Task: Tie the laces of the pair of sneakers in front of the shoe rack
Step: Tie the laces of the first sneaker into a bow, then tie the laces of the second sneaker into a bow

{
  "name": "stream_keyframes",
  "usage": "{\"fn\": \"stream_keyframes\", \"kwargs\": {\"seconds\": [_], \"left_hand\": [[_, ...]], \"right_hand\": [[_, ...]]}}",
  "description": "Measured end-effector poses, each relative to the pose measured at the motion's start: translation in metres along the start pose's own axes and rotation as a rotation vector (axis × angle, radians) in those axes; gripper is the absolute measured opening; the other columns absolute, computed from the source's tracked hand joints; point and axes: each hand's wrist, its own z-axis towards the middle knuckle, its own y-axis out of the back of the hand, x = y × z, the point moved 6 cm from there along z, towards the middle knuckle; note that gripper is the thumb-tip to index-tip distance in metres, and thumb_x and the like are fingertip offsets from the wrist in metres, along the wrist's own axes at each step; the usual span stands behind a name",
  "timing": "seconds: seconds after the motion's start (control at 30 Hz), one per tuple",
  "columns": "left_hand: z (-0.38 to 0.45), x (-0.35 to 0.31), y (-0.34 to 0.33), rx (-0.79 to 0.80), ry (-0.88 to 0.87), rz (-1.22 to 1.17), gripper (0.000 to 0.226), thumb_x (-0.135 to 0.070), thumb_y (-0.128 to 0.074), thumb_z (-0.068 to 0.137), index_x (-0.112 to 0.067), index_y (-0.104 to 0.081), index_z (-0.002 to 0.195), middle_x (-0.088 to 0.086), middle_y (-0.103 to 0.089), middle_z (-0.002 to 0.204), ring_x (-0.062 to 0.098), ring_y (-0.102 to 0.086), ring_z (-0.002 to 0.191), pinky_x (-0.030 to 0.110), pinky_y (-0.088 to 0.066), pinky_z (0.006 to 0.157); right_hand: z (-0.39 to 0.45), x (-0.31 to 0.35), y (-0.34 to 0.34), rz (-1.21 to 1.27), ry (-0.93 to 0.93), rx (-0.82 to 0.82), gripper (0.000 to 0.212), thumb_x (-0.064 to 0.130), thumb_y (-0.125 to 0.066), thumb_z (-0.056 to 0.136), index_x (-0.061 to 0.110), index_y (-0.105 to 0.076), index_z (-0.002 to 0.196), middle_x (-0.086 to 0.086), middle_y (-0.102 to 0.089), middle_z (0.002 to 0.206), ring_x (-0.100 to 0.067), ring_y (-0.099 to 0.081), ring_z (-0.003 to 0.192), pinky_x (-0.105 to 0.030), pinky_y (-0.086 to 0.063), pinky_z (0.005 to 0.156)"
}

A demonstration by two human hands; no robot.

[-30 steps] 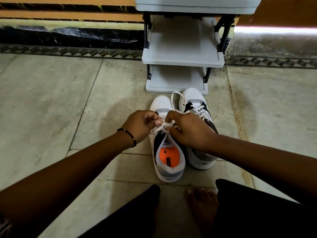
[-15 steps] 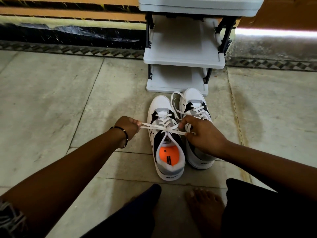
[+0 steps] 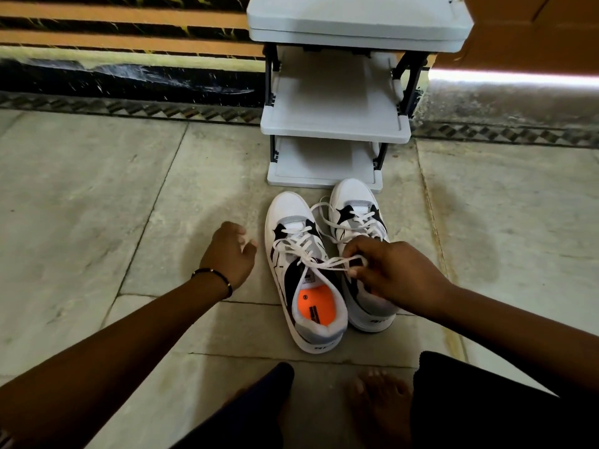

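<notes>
Two white sneakers are sitting side by side on the tiled floor (image 3: 97,222), toes just before the grey shoe rack (image 3: 334,131). The right hand (image 3: 398,270) is pinching a lace loop (image 3: 337,262) of the left sneaker (image 3: 291,215), above the right sneaker (image 3: 353,196). The left hand (image 3: 228,254) is hovering beside the left sneaker, loosely curled, gripping nothing.

Left hand (image 3: 230,252): extended forward from the lower left, palm facing right, fingers loosely curled, holding nothing. Right hand (image 3: 393,273): reaches in from the right, knuckles up, fingertips (image 3: 354,272) pinched together. Both forearms bare.
</notes>
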Motion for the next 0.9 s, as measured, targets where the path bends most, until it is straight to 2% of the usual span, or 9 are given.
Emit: {"fn": "stream_keyframes", "kwargs": {"seconds": [0.03,0.1,0.17,0.27,0.33,0.43,0.57,0.73,0.9], "left_hand": [[-0.005,-0.013,0.001,-0.008,-0.068,0.015,0.050,-0.038,-0.055,0.083,-0.009,-0.043,0.123,0.017,-0.049,0.127,0.032,-0.054,0.107,0.031,-0.043,0.088],[-0.022,-0.045,-0.007,0.057,-0.218,0.119,0.079,-0.064,-0.045,0.071,-0.021,-0.028,0.134,0.011,-0.035,0.140,0.034,-0.044,0.120,0.044,-0.042,0.097],[-0.043,-0.075,-0.029,0.186,-0.365,0.282,0.092,-0.077,-0.036,0.060,-0.031,-0.017,0.138,0.003,-0.025,0.148,0.031,-0.027,0.134,0.055,-0.033,0.104],[-0.071,-0.090,-0.064,0.362,-0.408,0.429,0.104,-0.072,-0.053,0.062,-0.039,0.007,0.140,-0.005,-0.002,0.155,0.028,0.006,0.144,0.069,-0.005,0.109],[-0.083,-0.084,-0.077,0.401,-0.346,0.450,0.109,-0.064,-0.060,0.065,-0.039,0.017,0.138,-0.006,0.009,0.155,0.031,0.018,0.142,0.071,0.002,0.106],[-0.088,-0.071,-0.083,0.438,-0.263,0.425,0.102,-0.056,-0.060,0.069,-0.040,0.013,0.139,-0.007,0.010,0.154,0.032,0.023,0.141,0.072,0.003,0.104],[-0.084,-0.061,-0.077,0.391,-0.293,0.476,0.092,-0.054,-0.055,0.071,-0.040,0.004,0.140,-0.011,0.009,0.154,0.029,0.019,0.141,0.072,0.000,0.104],[-0.082,-0.050,-0.071,0.354,-0.330,0.565,0.093,-0.063,-0.038,0.061,-0.038,0.004,0.140,-0.012,0.008,0.154,0.027,0.011,0.142,0.072,-0.004,0.106],[-0.089,-0.052,-0.069,0.373,-0.384,0.680,0.089,-0.063,-0.029,0.065,-0.036,0.008,0.141,-0.010,0.012,0.155,0.024,0.015,0.143,0.068,0.002,0.108]], "right_hand": [[0.000,-0.004,0.009,0.027,-0.017,-0.057,0.015,0.025,-0.061,0.085,0.027,-0.059,0.099,0.006,-0.062,0.073,-0.006,-0.054,0.062,-0.033,-0.050,0.062],[0.001,-0.015,0.024,0.048,-0.068,-0.178,0.019,0.020,-0.065,0.082,0.023,-0.061,0.100,0.001,-0.063,0.092,-0.004,-0.052,0.067,-0.028,-0.045,0.061],[0.004,-0.030,0.025,0.001,-0.167,-0.196,0.031,0.019,-0.067,0.079,0.019,-0.057,0.109,-0.004,-0.056,0.108,-0.012,-0.054,0.074,-0.029,-0.043,0.063],[0.002,-0.054,0.003,-0.024,-0.345,-0.066,0.055,0.024,-0.069,0.077,0.017,-0.044,0.126,-0.009,-0.046,0.126,-0.028,-0.057,0.100,-0.034,-0.048,0.075],[-0.004,-0.063,-0.009,-0.010,-0.387,-0.059,0.058,0.020,-0.065,0.079,0.019,-0.038,0.130,-0.010,-0.044,0.131,-0.031,-0.058,0.101,-0.032,-0.045,0.070],[-0.010,-0.069,-0.014,0.051,-0.414,-0.129,0.048,0.012,-0.054,0.085,0.020,-0.036,0.129,-0.011,-0.043,0.133,-0.032,-0.058,0.098,-0.031,-0.040,0.067],[-0.013,-0.066,-0.018,0.111,-0.408,-0.107,0.054,0.004,-0.053,0.082,0.017,-0.034,0.131,-0.014,-0.040,0.133,-0.032,-0.058,0.096,-0.031,-0.045,0.064],[-0.025,-0.063,-0.018,0.197,-0.387,-0.073,0.059,0.001,-0.054,0.081,0.017,-0.033,0.133,-0.012,-0.038,0.134,-0.029,-0.055,0.104,-0.035,-0.053,0.074],[-0.033,-0.062,-0.019,0.187,-0.356,-0.075,0.057,0.005,-0.055,0.082,0.019,-0.034,0.132,-0.012,-0.039,0.134,-0.029,-0.055,0.106,-0.031,-0.049,0.080]]}}
